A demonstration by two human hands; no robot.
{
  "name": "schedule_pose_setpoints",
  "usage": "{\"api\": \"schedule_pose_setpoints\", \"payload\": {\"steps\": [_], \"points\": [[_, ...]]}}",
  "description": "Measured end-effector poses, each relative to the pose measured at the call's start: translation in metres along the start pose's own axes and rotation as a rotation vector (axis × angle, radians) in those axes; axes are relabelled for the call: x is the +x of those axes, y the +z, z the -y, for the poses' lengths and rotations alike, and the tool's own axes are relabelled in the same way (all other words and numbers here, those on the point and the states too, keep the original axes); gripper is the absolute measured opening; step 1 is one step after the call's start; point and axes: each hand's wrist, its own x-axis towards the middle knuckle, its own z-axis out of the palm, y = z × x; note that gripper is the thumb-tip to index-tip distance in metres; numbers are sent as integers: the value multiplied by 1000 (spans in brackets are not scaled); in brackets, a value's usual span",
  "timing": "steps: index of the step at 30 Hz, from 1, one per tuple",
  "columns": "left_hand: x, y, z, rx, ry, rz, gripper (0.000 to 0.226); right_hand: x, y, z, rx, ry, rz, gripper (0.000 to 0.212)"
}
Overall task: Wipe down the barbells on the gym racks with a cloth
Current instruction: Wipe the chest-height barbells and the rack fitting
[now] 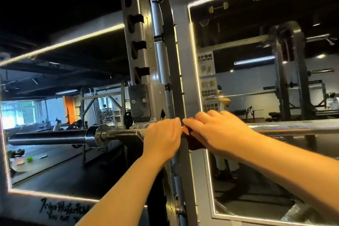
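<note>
- Rack point(136, 46): a grey steel upright with a row of dark slots down its face.
- Bracket point(145, 101): fixed to the upright below the slots, with two screws in its dark pad.
- Barbell point(51, 136): lies level on a ledge just under the bracket, its dark sleeve and collar jutting left.

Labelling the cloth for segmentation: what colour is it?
Dark, reddish-black cloth under the right hand on the barbell; shows in the head view, partly covered.
</note>
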Motion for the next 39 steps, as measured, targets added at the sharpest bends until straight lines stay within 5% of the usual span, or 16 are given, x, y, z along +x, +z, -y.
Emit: {"api": "schedule_pose_setpoints", "payload": {"steps": [6,11,14,20,26,30,33,37,39], "points": [[-2,-8,-6,189,51,32,24,33,-16,-6,259,591,217,38],[-2,-8,-8,241,68,32,20,4,2,19,-52,412,-14,44],[-3,-5,-8,272,64,20,19,-16,1,20,-201,306,37,53],[0,-4,-5,293,82,18,18,22,-17,-10,27,194,151,46],[2,0,-5,244,82,-41,13,-3,14,18,-49,248,-180,27],[4,5,-2,208,155,-78,28,-26,34,20,-232,165,-242,69],[5,11,0,206,173,-147,21,-12,12,11,-138,46,-176,41],[4,8,0,253,112,-58,15,24,-20,-9,257,172,137,57],[4,2,-3,289,88,-40,18,34,-19,-7,187,148,239,47]]}}
